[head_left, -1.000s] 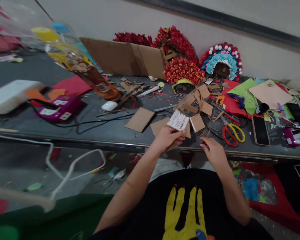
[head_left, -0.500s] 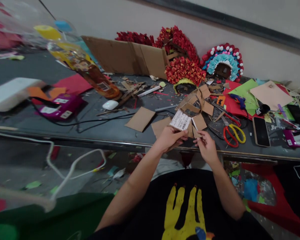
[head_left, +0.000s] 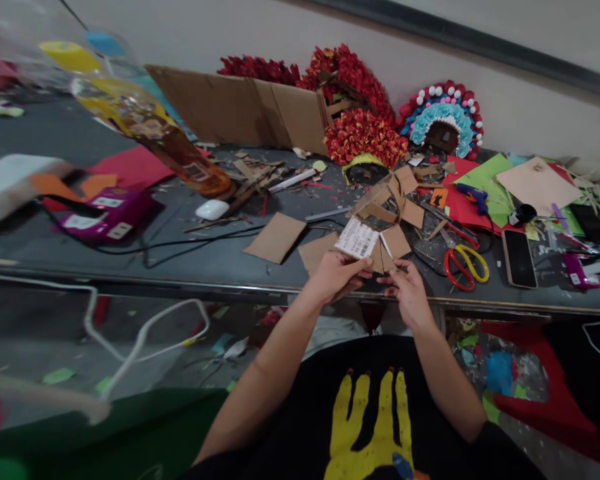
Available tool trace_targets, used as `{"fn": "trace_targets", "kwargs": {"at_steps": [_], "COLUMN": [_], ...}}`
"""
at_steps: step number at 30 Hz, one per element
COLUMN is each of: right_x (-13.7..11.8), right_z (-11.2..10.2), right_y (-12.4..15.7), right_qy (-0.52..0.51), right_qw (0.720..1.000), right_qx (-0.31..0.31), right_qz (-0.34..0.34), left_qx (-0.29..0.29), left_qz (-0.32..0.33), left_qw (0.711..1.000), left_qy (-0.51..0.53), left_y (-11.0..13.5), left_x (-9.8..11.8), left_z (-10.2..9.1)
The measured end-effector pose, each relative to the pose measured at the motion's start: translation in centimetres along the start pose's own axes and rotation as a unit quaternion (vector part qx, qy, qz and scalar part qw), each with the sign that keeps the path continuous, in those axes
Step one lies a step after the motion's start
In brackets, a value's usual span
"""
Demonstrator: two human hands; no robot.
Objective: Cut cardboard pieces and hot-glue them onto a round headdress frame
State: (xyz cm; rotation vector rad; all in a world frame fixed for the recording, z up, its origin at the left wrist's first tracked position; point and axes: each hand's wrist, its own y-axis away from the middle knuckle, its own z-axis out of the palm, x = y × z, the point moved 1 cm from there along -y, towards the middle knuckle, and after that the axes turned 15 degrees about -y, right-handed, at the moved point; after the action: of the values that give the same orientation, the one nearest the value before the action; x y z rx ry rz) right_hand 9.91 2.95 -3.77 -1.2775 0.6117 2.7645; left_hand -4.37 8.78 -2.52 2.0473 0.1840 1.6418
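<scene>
My left hand [head_left: 337, 277] grips a piece of brown cardboard with a white printed label [head_left: 356, 238], thumb on top near its front edge. At the right, my right hand [head_left: 409, 293] has its fingertips at the corner of a small cardboard flap [head_left: 387, 262], which lies against the labelled piece. Its fingers are bent and loosely closed there; the contact is partly hidden. Beside and behind the hands lie cut cardboard squares [head_left: 275, 238] and a curved cardboard frame [head_left: 380, 201]. Scissors with red and yellow handles [head_left: 467, 267] rest to the right of my right hand.
On the grey table [head_left: 220, 267], a bottle of brown liquid [head_left: 180, 150] leans at the left, by a purple box [head_left: 111, 213]. A phone [head_left: 520, 260] and a blue glue gun [head_left: 473, 197] lie at the right. Red flower-covered headpieces [head_left: 365, 137] stand behind.
My right hand has lowered the cardboard flap beside the labelled piece, and its fingers have loosened a little. The left hand keeps its grip. The view has shifted slightly.
</scene>
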Motion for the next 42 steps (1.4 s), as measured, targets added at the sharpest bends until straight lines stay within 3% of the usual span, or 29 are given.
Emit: {"fn": "trace_targets", "kwargs": {"at_steps": [9, 17, 27, 42], "right_x": [-0.2, -0.8, -0.2, 0.0], "right_z": [1.1, 1.1, 1.6, 2.2], "right_y": [-0.5, -0.1, -0.7, -0.1], "right_qy": [-0.058, -0.082, -0.117, -0.084], "right_qw": [0.996, 0.986, 0.985, 0.988], "right_qx": [0.024, 0.042, 0.047, 0.064], "right_qz": [0.059, 0.14, 0.115, 0.108], "left_qx": [0.005, 0.013, 0.023, 0.025], "left_qz": [0.023, -0.001, 0.007, 0.013], "left_qw": [0.999, 0.999, 0.999, 0.998], "left_qy": [-0.04, -0.031, -0.045, -0.061], "left_y": [0.1, 0.8, 0.9, 1.1], "left_x": [0.3, 1.0, 1.2, 0.9], "left_z": [-0.1, -0.3, -0.4, -1.2]}}
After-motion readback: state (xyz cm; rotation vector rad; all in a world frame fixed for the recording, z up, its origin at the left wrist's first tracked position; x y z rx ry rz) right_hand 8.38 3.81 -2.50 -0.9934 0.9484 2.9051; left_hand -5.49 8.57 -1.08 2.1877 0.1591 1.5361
